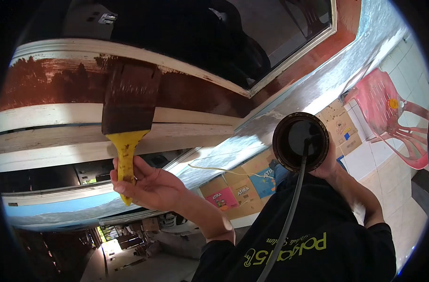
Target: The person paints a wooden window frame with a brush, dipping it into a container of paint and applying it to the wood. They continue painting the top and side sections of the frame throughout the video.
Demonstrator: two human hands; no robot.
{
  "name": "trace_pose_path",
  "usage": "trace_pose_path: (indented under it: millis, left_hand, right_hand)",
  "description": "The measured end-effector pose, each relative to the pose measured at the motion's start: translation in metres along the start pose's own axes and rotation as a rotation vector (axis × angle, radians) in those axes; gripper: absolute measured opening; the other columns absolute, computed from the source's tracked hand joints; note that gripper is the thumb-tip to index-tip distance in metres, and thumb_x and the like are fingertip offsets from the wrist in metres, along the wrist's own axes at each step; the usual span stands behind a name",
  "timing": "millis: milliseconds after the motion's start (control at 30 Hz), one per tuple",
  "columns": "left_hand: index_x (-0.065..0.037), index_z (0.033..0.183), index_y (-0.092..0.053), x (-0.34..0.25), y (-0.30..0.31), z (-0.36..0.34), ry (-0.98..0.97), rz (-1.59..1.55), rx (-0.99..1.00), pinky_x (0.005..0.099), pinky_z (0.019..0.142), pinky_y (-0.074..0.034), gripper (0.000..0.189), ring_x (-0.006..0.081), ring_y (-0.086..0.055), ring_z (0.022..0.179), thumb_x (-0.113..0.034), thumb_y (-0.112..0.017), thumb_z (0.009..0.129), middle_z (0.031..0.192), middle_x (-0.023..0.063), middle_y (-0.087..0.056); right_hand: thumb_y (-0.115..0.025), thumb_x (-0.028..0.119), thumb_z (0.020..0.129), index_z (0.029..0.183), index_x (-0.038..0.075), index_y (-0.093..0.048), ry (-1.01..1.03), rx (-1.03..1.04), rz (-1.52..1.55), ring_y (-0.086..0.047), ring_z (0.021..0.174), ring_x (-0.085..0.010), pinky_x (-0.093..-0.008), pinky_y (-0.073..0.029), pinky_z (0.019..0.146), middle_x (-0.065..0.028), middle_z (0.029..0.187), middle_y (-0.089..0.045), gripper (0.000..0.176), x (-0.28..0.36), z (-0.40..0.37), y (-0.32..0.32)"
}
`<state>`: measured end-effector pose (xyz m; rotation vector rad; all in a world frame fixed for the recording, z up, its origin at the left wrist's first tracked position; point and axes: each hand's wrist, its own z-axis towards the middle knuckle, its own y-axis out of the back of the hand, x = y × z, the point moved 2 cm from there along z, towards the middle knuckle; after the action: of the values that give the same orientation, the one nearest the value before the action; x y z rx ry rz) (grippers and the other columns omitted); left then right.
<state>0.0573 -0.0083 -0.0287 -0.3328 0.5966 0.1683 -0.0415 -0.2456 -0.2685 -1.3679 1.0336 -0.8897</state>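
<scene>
My left hand is closed round the yellow handle of a wide paintbrush. The dark, wet-looking bristles point up and lie over the reddish-brown band of a wooden frame; exact contact is hard to tell. Streaky, uneven brown shows left of the brush, with pale bare-looking strips below it. On the right, my right hand grips the side of a round can holding dark liquid, its fingers partly hidden behind the can. A grey cord runs up over my black shirt to the can's mouth.
Dark glass fills the frame above. Beyond the pale blue wall, flattened cardboard lies on floor tiles. A pink plastic chair is at the right. Printed boxes and a thin pale cord lie below the wall.
</scene>
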Motion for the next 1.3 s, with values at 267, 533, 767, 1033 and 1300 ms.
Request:
trace_pose_path:
  millis: [267, 533, 767, 1033, 1300]
  left_hand:
    - [0.004, 0.116, -0.045, -0.004, -0.005, -0.004, 0.006, -0.034, -0.008, 0.028, 0.093, -0.053, 0.046, 0.0224, -0.059, 0.107, -0.037, -0.049, 0.095, 0.113, 0.0165, -0.053]
    - [0.006, 0.118, -0.042, -0.006, 0.007, -0.002, 0.011, -0.151, 0.049, 0.0299, 0.092, -0.054, 0.046, 0.0249, -0.058, 0.109, -0.035, -0.045, 0.097, 0.116, 0.0181, -0.053]
    - [0.002, 0.114, -0.044, 0.001, -0.003, -0.006, 0.022, -0.044, 0.026, 0.0268, 0.092, -0.053, 0.043, 0.0222, -0.061, 0.105, -0.035, -0.054, 0.093, 0.113, 0.016, -0.05]
    - [0.004, 0.115, -0.045, 0.0, -0.006, -0.009, 0.002, -0.052, 0.011, 0.0289, 0.092, -0.054, 0.044, 0.0233, -0.058, 0.108, -0.035, -0.048, 0.096, 0.114, 0.0168, -0.052]
    - [0.001, 0.113, -0.046, 0.0, 0.001, -0.01, 0.013, -0.113, 0.036, 0.0264, 0.094, -0.052, 0.04, 0.0218, -0.057, 0.11, -0.033, -0.053, 0.094, 0.112, 0.0152, -0.05]
  right_hand:
    - [-0.031, 0.058, 0.091, 0.132, 0.006, -0.046, 0.003, -0.078, -0.035, -0.052, 0.114, -0.0272, -0.0464, -0.046, 0.093, -0.0142, 0.128, -0.051, 0.068, 0.0, 0.0, -0.002]
    - [-0.03, 0.057, 0.092, 0.131, 0.005, -0.045, 0.006, -0.077, -0.018, -0.053, 0.114, -0.0279, -0.0468, -0.046, 0.094, -0.0144, 0.127, -0.052, 0.067, 0.001, 0.0, -0.001]
    - [-0.031, 0.057, 0.092, 0.132, 0.005, -0.045, -0.01, -0.012, -0.014, -0.052, 0.115, -0.0271, -0.046, -0.045, 0.095, -0.0144, 0.129, -0.051, 0.067, 0.001, -0.001, -0.001]
    - [-0.032, 0.057, 0.091, 0.131, 0.006, -0.046, 0.021, -0.087, -0.042, -0.051, 0.115, -0.0274, -0.0463, -0.044, 0.096, -0.0137, 0.129, -0.051, 0.067, 0.001, 0.0, -0.004]
    - [-0.032, 0.057, 0.091, 0.131, 0.006, -0.047, 0.008, -0.041, -0.02, -0.052, 0.115, -0.0275, -0.0461, -0.044, 0.096, -0.0135, 0.129, -0.051, 0.067, 0.003, -0.001, 0.001]
